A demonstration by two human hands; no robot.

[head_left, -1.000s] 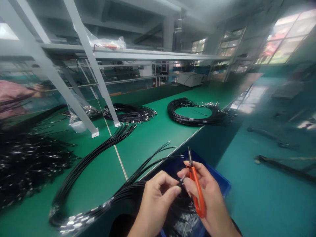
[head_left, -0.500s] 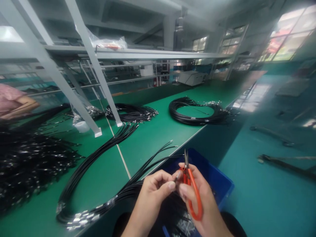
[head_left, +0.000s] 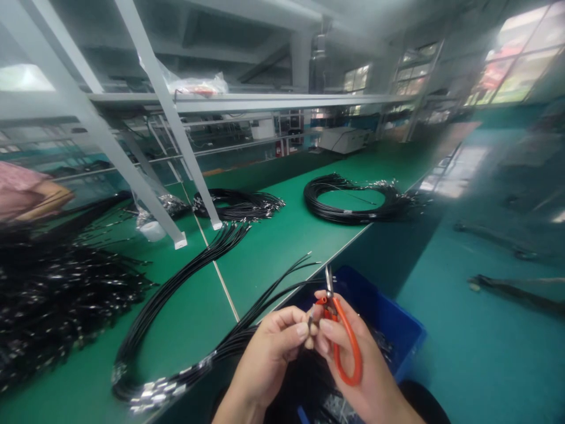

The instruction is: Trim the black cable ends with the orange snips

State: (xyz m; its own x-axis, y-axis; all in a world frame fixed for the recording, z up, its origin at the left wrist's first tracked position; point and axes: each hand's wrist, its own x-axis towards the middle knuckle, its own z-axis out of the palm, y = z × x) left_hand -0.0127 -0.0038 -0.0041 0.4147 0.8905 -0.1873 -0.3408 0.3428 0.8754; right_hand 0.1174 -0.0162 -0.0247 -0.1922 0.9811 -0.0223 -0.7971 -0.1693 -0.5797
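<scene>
My right hand (head_left: 357,365) grips orange-handled snips (head_left: 342,335), blades pointing up and away. Beside it my left hand (head_left: 273,353) pinches the metal-tipped end of a thin black wire (head_left: 310,321), thumb and forefinger closed, and both thumbs meet at that tip. The wire belongs to a long bundle of black wires (head_left: 176,294) that loops over the green bench (head_left: 273,247) to my left. Under my hands sits a blue bin (head_left: 388,324) with cut bits in it.
Two coils of black wire (head_left: 353,200) (head_left: 238,205) lie farther along the bench. A large heap of wires (head_left: 57,294) fills the left side. White slanted frame legs (head_left: 176,141) stand on the bench. Another person's arm (head_left: 39,197) shows at far left.
My hands have drawn slightly closer together and shifted a little left and up in view; the snips now sit nearer the wire tip. The camera has tilted slightly.
</scene>
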